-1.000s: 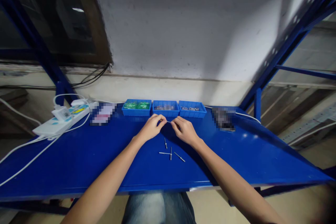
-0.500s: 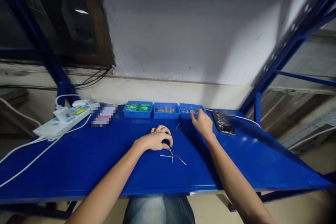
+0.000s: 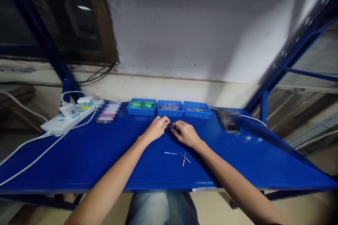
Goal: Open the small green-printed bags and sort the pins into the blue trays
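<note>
My left hand (image 3: 158,126) and my right hand (image 3: 185,133) meet above the middle of the blue table, fingers pinched towards each other. A thin metal blind rivet (image 3: 170,127) spans the small gap between them, one end at each hand's fingertips. Closer to me on the table lie three more rivets: a single rivet (image 3: 170,153) lying crosswise, and to its right a crossed pair of rivets (image 3: 184,160). Behind my hands, the right blue bin (image 3: 198,115) holds several rivets.
A middle blue bin (image 3: 170,113) with small clear bags and a left blue bin (image 3: 142,111) with green packets line the back edge. A white power strip (image 3: 59,122) with cables and a blurred flat item (image 3: 108,111) lie left. A phone (image 3: 229,121) lies right.
My right hand has come back from the right bin to the table's middle. My left hand has moved up from the loose rivets, and a rivet is now between both hands.
</note>
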The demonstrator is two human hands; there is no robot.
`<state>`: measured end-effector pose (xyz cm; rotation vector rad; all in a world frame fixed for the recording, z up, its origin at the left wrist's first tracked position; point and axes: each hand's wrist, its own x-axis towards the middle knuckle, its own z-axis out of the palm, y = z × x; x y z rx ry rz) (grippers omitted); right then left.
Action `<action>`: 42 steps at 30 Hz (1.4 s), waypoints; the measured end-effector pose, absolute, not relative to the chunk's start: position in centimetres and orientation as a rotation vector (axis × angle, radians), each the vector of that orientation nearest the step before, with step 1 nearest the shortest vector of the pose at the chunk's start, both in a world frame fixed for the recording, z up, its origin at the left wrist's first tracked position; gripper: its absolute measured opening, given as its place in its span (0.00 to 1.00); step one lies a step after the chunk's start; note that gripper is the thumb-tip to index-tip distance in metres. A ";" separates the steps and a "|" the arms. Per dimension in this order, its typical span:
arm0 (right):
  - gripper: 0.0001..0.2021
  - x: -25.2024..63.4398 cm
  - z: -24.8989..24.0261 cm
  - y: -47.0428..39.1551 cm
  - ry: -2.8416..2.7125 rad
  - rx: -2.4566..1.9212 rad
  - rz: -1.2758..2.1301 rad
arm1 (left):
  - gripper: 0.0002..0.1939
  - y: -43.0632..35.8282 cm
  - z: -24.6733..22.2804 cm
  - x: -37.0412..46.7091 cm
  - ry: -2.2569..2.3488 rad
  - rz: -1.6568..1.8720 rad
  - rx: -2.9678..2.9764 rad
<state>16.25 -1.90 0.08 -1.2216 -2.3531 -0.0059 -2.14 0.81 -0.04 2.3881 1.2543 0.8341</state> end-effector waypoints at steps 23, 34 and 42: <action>0.16 21.9 3.6 0.7 -1.755 -1.543 -0.415 | 0.11 -0.3 0.0 0.8 1.387 0.736 2.435; 0.10 21.1 0.2 0.9 -2.107 -1.609 0.094 | 0.10 3.6 -0.9 4.7 1.543 0.522 2.523; 0.09 17.8 0.3 -1.4 -2.340 -1.346 0.247 | 0.09 0.1 -0.9 0.3 1.502 0.447 2.704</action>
